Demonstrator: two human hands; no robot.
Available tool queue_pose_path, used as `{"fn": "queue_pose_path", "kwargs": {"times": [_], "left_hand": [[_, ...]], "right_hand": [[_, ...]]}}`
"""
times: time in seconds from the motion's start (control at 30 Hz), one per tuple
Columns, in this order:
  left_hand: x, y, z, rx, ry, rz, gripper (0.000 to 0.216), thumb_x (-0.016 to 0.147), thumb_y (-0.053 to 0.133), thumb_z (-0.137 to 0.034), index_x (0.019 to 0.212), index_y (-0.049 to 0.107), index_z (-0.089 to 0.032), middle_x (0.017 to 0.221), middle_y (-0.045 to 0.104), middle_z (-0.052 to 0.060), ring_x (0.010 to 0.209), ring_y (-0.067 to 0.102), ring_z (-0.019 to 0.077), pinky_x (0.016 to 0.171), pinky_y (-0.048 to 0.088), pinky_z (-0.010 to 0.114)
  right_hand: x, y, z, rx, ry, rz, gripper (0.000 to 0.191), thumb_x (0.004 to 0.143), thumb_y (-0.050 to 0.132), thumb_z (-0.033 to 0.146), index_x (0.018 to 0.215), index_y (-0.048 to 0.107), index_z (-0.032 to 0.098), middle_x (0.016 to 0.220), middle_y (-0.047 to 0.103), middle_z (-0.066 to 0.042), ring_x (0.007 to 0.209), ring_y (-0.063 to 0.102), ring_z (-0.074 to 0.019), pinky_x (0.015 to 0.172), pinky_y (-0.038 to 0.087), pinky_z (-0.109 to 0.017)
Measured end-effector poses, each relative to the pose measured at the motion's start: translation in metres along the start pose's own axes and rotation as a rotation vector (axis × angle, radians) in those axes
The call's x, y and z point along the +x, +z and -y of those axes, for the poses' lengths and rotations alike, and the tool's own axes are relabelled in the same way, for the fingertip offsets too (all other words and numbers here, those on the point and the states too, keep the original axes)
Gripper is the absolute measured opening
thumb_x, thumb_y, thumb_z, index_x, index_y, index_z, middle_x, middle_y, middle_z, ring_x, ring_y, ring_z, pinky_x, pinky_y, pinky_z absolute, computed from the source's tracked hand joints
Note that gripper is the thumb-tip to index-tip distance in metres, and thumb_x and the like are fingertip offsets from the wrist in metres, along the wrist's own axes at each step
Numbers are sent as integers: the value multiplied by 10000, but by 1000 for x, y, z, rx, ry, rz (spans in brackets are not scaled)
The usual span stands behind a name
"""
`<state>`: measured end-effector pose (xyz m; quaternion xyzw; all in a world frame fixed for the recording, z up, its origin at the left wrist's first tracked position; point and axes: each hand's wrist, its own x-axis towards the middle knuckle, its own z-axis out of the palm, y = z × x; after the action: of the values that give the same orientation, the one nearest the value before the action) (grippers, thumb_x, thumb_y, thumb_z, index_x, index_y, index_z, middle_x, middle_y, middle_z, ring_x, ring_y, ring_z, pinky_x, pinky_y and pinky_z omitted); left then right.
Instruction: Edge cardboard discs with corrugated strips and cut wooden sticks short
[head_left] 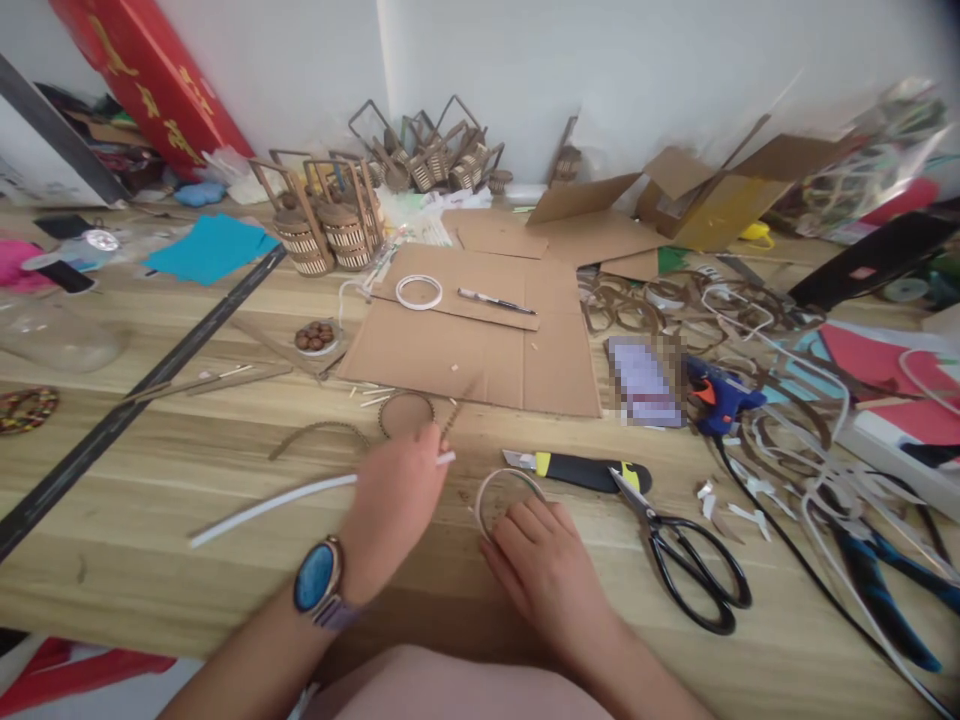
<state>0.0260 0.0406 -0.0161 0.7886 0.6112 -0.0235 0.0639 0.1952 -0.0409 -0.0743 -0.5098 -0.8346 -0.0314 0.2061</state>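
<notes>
My left hand (397, 500), a blue watch (318, 577) on its wrist, is closed on a long white strip (270, 507) that runs leftward across the wooden table (187, 470); the strip's end pokes out past my fingers. My right hand (544, 560) rests with curled fingers on a small ring (499, 482) of thin strip lying on the table. Just beyond my left hand lies a round cardboard disc (406, 412) with a toothed cardboard strip (319, 432) beside it.
A yellow-black utility knife (581, 470) and black scissors (694, 560) lie right of my hands. Flat cardboard (480, 350) holds a white ring (418, 292) and a pen (495, 300). A blue glue gun (724, 398), pliers (885, 590), small wooden lanterns (322, 225), a long black ruler (150, 390).
</notes>
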Motion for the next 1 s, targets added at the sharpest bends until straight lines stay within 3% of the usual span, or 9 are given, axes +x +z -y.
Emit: {"fn": "queue_pose_path", "kwargs": {"times": [0.1, 0.2, 0.37, 0.47, 0.63, 0.73, 0.8, 0.87, 1.0], "left_hand": [[7, -7, 21, 106, -143, -83, 233, 996, 417, -250, 935, 623, -158, 771, 718, 115, 730, 708, 284, 537, 385, 282], [8, -13, 30, 145, -169, -84, 292, 1006, 439, -336, 889, 634, -153, 740, 710, 121, 693, 695, 294, 516, 361, 288], [-7, -13, 13, 20, 79, 18, 212, 990, 508, -243, 837, 638, -174, 821, 710, 77, 803, 672, 252, 631, 416, 296], [-18, -7, 1, -84, 253, 69, 119, 948, 574, -167, 846, 634, -177, 876, 697, 55, 871, 646, 245, 715, 447, 317], [-22, -2, -10, -164, 306, 148, 52, 920, 624, -162, 869, 631, -169, 888, 686, 54, 877, 629, 253, 763, 477, 364], [-22, -1, -12, -190, 327, 143, 46, 914, 628, -154, 872, 625, -170, 894, 683, 57, 881, 630, 257, 768, 491, 381], [-22, -1, -15, -199, 335, 141, 67, 909, 615, -117, 873, 617, -174, 902, 683, 56, 877, 635, 251, 766, 500, 380], [-24, -1, -18, -200, 352, 149, 115, 904, 584, -62, 891, 608, -174, 914, 686, 58, 875, 644, 245, 762, 511, 375], [-28, -2, -24, -247, 474, 197, 194, 884, 535, 12, 944, 586, -165, 940, 690, 63, 855, 663, 236, 722, 541, 362]], "right_hand": [[-8, -12, -3, 6, 6, -25, 426, 1045, 363, 255, 672, 565, 213, 653, 581, -9, 648, 491, -189, 677, 306, -316], [-12, -20, -3, -18, 24, -39, 440, 1048, 362, 241, 660, 568, 208, 637, 579, -9, 649, 483, -187, 717, 310, -319], [-12, -32, -10, -92, 76, -37, 428, 1052, 370, 256, 687, 589, 208, 664, 599, -17, 687, 500, -194, 742, 304, -328], [-23, -43, -36, -186, 134, -52, 404, 1048, 391, 291, 721, 615, 212, 686, 614, -20, 707, 529, -195, 750, 312, -335], [-64, -61, -105, -599, 267, -117, 402, 1016, 438, 413, 775, 688, 210, 707, 666, -63, 706, 565, -244, 701, 344, -370], [-74, -64, -118, -683, 332, -98, 522, 998, 375, 535, 927, 735, 164, 820, 700, -144, 719, 563, -291, 656, 366, -395], [-64, -63, -101, -549, 375, -120, 573, 983, 359, 594, 1042, 722, 155, 919, 709, -164, 787, 598, -313, 678, 398, -413], [-43, -60, -68, -187, 358, -145, 508, 991, 371, 578, 1013, 708, 198, 905, 720, -119, 855, 639, -291, 763, 443, -420], [1, -49, -8, 496, 340, 54, 337, 955, 522, 526, 921, 687, 235, 776, 706, -26, 732, 643, -196, 688, 477, -313]]}}
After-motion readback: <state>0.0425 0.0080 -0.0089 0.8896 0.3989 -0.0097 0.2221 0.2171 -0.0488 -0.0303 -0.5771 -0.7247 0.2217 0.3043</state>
